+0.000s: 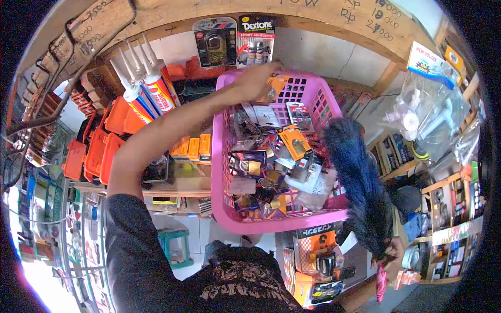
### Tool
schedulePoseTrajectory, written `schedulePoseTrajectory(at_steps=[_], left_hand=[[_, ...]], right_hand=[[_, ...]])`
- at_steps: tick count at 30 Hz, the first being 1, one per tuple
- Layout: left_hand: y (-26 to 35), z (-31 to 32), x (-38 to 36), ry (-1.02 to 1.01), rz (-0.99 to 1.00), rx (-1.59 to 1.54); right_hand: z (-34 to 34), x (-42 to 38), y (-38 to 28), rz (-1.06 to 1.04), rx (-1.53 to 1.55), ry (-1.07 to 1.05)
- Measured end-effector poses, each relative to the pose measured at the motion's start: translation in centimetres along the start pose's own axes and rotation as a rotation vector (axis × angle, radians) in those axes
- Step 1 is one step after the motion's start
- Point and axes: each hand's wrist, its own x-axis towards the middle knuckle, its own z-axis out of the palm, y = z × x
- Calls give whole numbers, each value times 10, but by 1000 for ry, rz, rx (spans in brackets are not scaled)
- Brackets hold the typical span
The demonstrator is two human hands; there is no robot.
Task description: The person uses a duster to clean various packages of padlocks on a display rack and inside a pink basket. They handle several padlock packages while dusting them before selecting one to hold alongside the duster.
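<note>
A pink plastic basket (279, 225) holds packaged padlocks and other small packets. My left hand (261, 81) reaches over the basket's far edge, its fingers closed on an orange package (274, 87). Low on the right, my right hand (392, 253) is wrapped round the handle of a dark blue feather duster (355, 167), whose bristles rise along the basket's right side. Inside the basket lie an orange padlock card (295, 142) and a brass padlock (253, 167).
Sealant tubes (156, 86) and orange cases (112, 146) stand at the left. Behind the basket are a Dextone packet (255, 43) and a wooden beam (313, 10). Plastic bags (433, 112) hang at the right. A green stool (176, 248) is below.
</note>
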Motion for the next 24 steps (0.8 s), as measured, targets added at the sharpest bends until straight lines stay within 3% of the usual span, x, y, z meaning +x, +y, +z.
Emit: schedulePoseTrajectory(at_steps=[1,3,5,7,9,12,14,15,17,18,19,20,21,23,24], left_hand=[[16,-19,-9,138,4,62],[44,-53,-30,135,-58,115],[64,-78,-64,223,-111,-612],[80,-94,-101,347,-188,-1103],[90,-104,-145,456,-172,-1372],[99,-105,-210,596,-256,-1441],[100,-92,-248,703,-304,-1594],[105,-90,-268,720,-447,-1539],[105,-81,-303,577,-423,-1777],[101,-74,-323,588,-419,-1774],[96,-68,-344,587,-514,-1863],[91,-62,-362,584,-614,-1950],[86,-58,-378,593,-614,-1946],[80,-54,-407,629,-550,-2073],[81,-56,-419,689,-526,-2090]], right_hand=[[16,2,-10,-4,4,2],[43,8,-34,-4,262,-107],[44,9,-44,69,184,-249],[96,15,-98,413,138,-96],[102,5,-78,388,196,-80],[122,-3,-63,545,499,13],[143,-10,-61,540,495,-10],[153,-13,-58,538,491,-24],[173,-23,-47,503,500,29],[181,-28,-46,499,652,79],[189,-33,-48,494,805,130],[207,-39,-56,401,694,254],[216,-46,-57,402,696,246],[235,-64,-45,468,715,454],[242,-74,-21,327,696,396]])
